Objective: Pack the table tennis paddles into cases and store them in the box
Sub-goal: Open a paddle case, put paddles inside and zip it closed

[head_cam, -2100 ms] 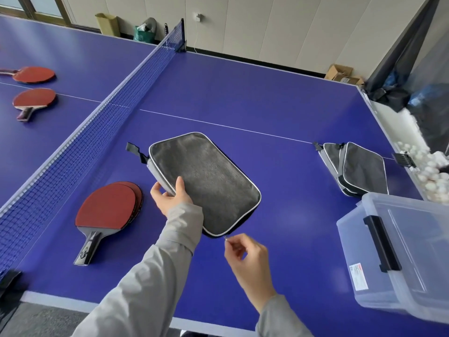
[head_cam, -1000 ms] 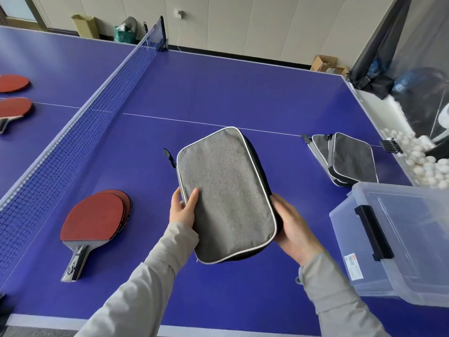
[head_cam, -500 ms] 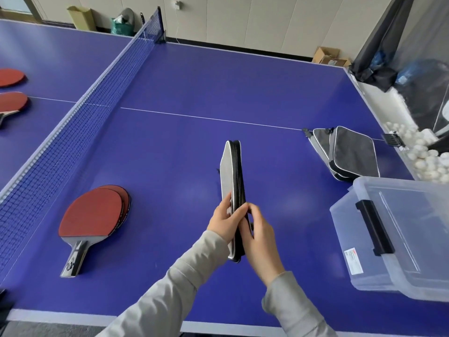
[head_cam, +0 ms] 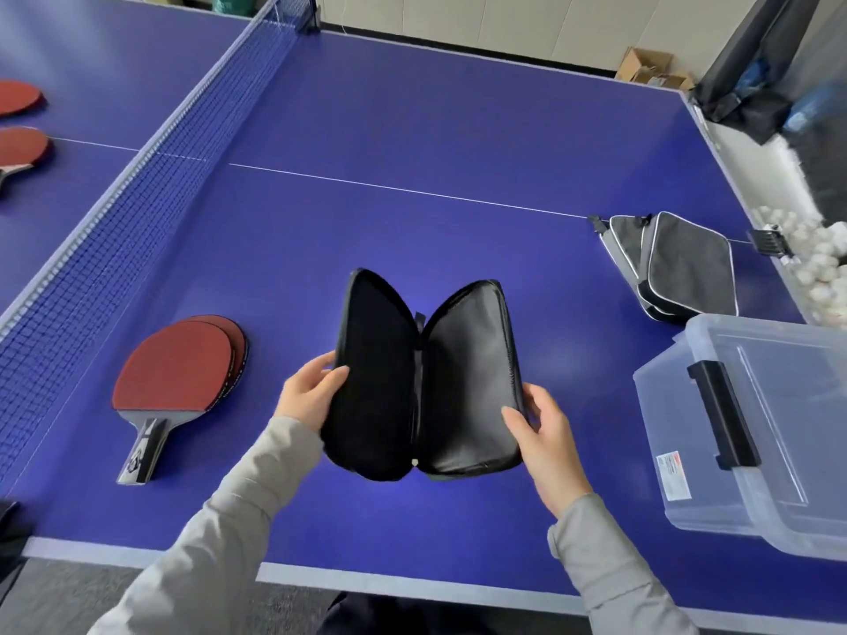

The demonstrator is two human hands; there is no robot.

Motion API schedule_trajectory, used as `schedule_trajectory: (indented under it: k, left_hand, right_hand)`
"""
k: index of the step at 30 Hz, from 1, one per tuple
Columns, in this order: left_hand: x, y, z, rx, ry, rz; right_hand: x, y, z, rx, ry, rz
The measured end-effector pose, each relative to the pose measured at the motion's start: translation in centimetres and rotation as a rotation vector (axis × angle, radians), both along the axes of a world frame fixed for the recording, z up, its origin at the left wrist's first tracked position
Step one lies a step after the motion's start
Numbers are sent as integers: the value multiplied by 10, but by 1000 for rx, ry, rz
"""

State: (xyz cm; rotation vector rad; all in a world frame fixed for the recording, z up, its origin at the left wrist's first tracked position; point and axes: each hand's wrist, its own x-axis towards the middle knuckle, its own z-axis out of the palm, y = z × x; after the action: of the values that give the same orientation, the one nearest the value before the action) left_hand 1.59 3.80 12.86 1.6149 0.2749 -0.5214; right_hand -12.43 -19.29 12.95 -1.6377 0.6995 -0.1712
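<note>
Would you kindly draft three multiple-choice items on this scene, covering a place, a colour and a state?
1. Where do the stacked red-faced paddles lie relative to the black zip case?
A on the left B on the right C inside it
2. What colour is the table top?
A green B blue C grey
3. How is the case held?
A zipped shut B spread open C lying flat

A: paddles lie beyond the left hand.
B: blue surface.
B: both hands, right hand included, hold its halves apart, with the lining showing.
</note>
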Motion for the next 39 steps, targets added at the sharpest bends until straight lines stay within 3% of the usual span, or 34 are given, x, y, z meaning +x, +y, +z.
schedule_trajectory:
  k: [5, 8, 16, 23, 33, 39]
  left_hand:
    - [10, 43, -46, 196, 56, -29]
    - [6, 53, -70, 314, 35, 25]
    - [3, 58, -115, 567, -114, -9]
    - [5, 57, -138, 668, -215, -103]
    - [6, 66, -144, 842, -217, -142]
    - [0, 66, -134, 917, -273, -254]
  right_hand:
    - [-21, -30, -43, 157, 104, -160]
    - [-30, -38, -67, 149, 183, -208]
    - [-37, -34, -108, -192, 501, -177]
    - [-41, -30, -127, -359, 554, -136]
    - [-41, -30, -127, -412, 582, -134]
    - [-35, -20, -113, -719, 529, -49]
